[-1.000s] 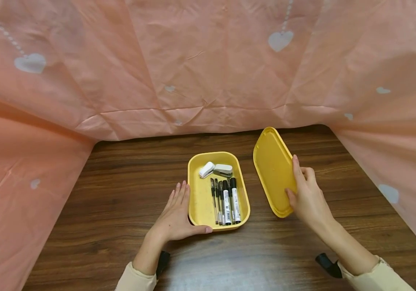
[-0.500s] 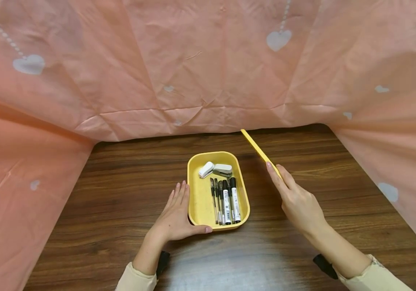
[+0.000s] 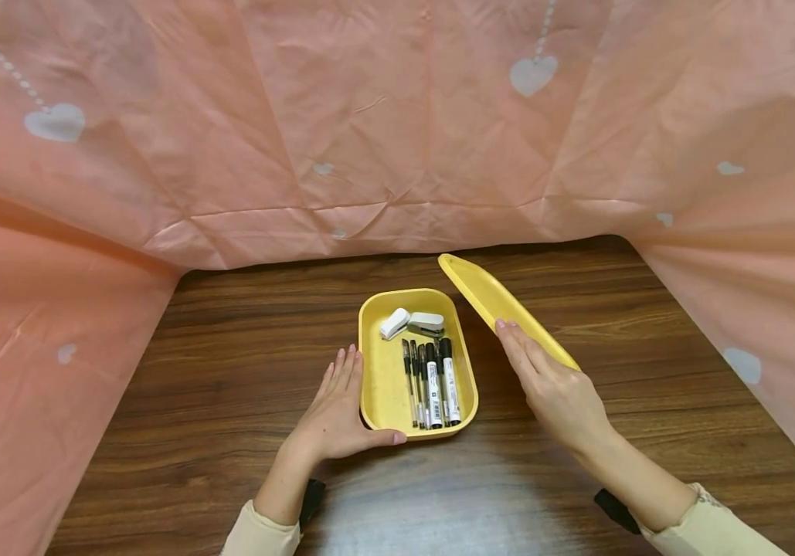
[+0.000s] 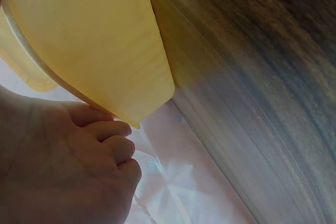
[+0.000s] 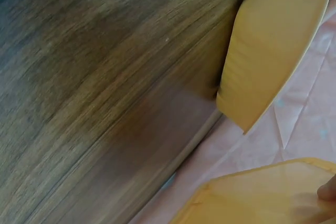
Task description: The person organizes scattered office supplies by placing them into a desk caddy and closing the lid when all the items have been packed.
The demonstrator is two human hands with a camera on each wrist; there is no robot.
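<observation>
A yellow box [image 3: 382, 394] without its cover sits upright on the table in the head view. Inside it lie several black-capped pens [image 3: 414, 386], two white-barrelled markers [image 3: 433, 390] and two small white staplers [image 3: 427, 323]. My left hand [image 3: 331, 421] rests against the box's left side and near corner, fingers straight, thumb along the front rim. The left wrist view shows those fingertips at the rim of the box [image 4: 105, 40]. My right hand [image 3: 557, 390] grips the yellow lid [image 3: 490, 297], which is tilted in the air right of the box. Its thumb is hidden in the head view.
The brown wooden table [image 3: 230, 347] runs under everything. Pink cloth with white hearts [image 3: 397, 154] hangs around the back and sides, close to the table's far edge.
My right hand has brought the lid leftward, nearer the box, and turned it from inner face showing, through edge-on, to outer face up. My left hand and the box have stayed put.
</observation>
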